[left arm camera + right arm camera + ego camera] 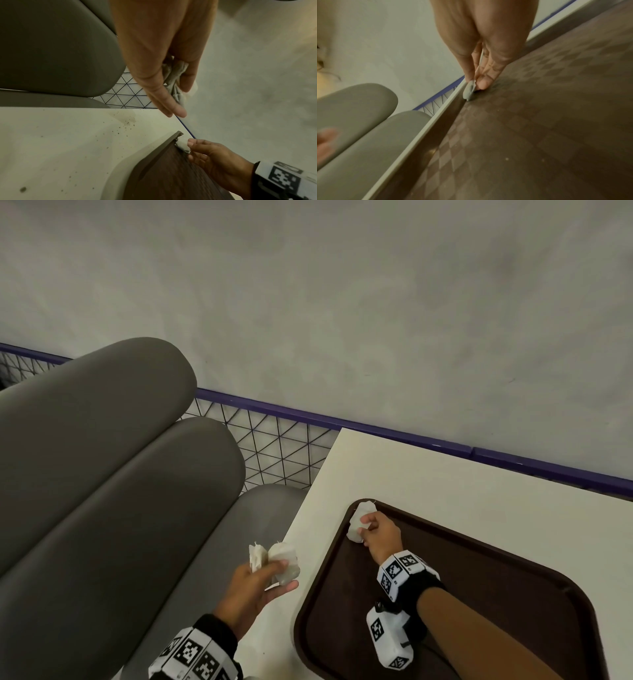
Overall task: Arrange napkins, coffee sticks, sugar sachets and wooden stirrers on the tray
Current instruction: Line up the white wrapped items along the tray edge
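Observation:
A dark brown tray (479,577) lies on the white table (445,474). My right hand (380,532) pinches a folded white napkin (359,520) at the tray's far left corner; the napkin (468,92) touches the tray floor (539,135) beside the rim. The same napkin (182,145) and right hand (214,158) show in the left wrist view by the tray corner (171,169). My left hand (257,583) holds two more white napkins (274,563) above the table's left edge, and they (173,78) are gripped between thumb and fingers. No sticks, sachets or stirrers are visible.
A grey padded bench (102,474) runs along the left of the table. Behind stand a wire mesh panel (274,453) with a purple rail (411,436) and a pale wall. Dark crumbs speckle the table (68,142) near the tray.

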